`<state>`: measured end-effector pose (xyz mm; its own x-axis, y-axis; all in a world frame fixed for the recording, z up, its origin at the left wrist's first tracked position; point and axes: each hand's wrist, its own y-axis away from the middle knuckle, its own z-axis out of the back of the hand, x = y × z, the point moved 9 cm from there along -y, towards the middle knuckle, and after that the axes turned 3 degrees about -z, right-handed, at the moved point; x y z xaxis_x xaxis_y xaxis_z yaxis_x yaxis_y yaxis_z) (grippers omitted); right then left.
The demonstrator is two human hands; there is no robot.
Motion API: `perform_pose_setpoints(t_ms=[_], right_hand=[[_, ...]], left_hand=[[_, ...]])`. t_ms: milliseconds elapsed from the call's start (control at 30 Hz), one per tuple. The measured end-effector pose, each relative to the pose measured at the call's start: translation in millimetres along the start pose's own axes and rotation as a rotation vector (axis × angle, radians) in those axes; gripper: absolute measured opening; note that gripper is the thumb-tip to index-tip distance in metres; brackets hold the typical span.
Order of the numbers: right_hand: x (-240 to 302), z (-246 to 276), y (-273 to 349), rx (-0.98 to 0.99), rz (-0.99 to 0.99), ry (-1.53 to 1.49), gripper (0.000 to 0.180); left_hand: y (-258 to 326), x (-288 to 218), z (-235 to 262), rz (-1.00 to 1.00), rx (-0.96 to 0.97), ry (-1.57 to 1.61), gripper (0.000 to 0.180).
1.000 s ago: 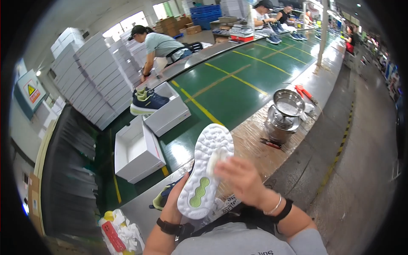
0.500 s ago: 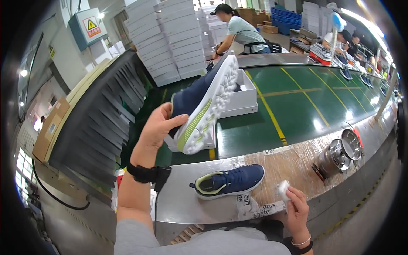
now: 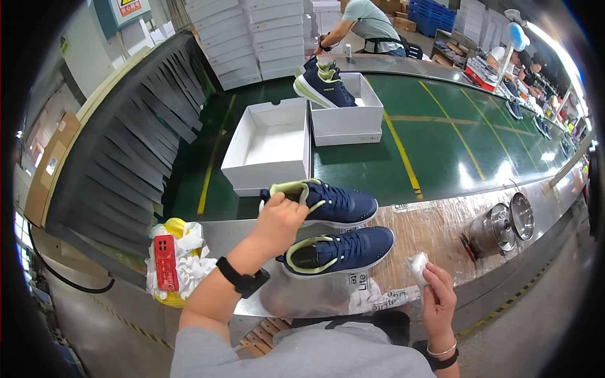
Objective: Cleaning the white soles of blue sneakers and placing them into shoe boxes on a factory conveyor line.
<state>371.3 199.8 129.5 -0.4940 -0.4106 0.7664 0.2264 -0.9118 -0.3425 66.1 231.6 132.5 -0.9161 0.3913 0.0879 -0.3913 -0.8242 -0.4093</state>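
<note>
The right hand [image 3: 439,302] was held low beside the body, a small white wad [image 3: 418,269] being pinched between its thumb and fingers above the work ledge [image 3: 283,299]. A dark band and a bangle were worn on that wrist. The near navy shoe [image 3: 359,249] was set upright on the ledge, its toe turned to the right, untouched by either hand. The ledge was partly covered by brown, film-wrapped board [image 3: 413,236], on which a metal pot [image 3: 490,233] was placed well to the right. At the left, a red phone [image 3: 166,261] was laid on a white and yellow bundle [image 3: 196,242].

Just beyond the near shoe, the far navy shoe [image 3: 346,205] was gripped at its heel collar by the left hand [image 3: 282,220]; whether its sole was fully rested on the ledge could not be told.

Farther off, an open white box [image 3: 268,167] was seen on the green belt [image 3: 353,170], with a second white box [image 3: 346,131] just beside it, over which navy shoes [image 3: 324,85] were propped. The belt was flanked at the left by a dark strip curtain [image 3: 120,145]. Behind, white cartons [image 3: 233,44] were stacked, and a co-worker [image 3: 368,25] was partly shown across the belt.
</note>
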Motion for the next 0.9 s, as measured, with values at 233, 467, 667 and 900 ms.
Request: perform_pose_setpoints(t_ms=[233,467,667,900], right_hand=[[-14,2,5,0.025,-0.049,0.050,0.030],[-9,-19,-7,0.074,-0.021,0.006,0.031],[-14,-14,-4,0.066,-0.031,-0.002,0.031],[-18,-1,-3,-0.010,-0.024,0.028,0.031]], left_hand=[[21,4,-44,0.130,0.315,0.282,0.014],[29,-8,-71,0.325,0.574,0.210,0.022],[26,18,-36,0.322,0.487,0.217,0.016],[6,54,62,0.213,0.181,0.163,0.010]])
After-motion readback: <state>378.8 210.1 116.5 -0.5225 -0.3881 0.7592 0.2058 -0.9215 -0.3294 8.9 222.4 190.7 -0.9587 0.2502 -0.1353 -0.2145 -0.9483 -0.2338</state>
